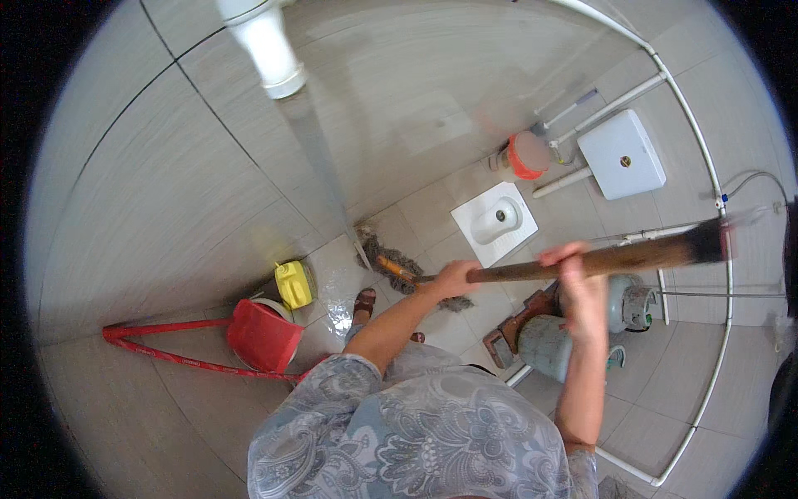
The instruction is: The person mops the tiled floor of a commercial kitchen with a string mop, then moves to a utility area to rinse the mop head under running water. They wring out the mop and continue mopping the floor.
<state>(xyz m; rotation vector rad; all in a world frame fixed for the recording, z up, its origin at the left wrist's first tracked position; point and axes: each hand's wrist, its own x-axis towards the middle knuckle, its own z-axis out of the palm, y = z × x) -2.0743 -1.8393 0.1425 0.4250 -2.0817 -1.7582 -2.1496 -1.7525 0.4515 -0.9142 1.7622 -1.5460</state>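
Observation:
My left hand [457, 279] is wrapped around the lower part of a mop's wooden handle [517, 271]. Higher up, near the thick dark-tipped end, my right hand [576, 287] is on the same handle, blurred, with its thumb and fingers around the wood. The grey string mop head [399, 261] lies spread on the tiled floor in front of my sandaled foot [365, 300], joined to the handle by an orange-yellow fitting [395, 267]. Part of the mop head is hidden behind my left forearm and hand.
A squat toilet [499, 219] is set in the floor, with a white cistern [622, 155] and a red-rimmed bucket [527, 156] by it. Gas cylinders [545, 346] stand right. A red dustpan [262, 337] and yellow jug [293, 285] are left. Wet floor [340, 312] shines nearby.

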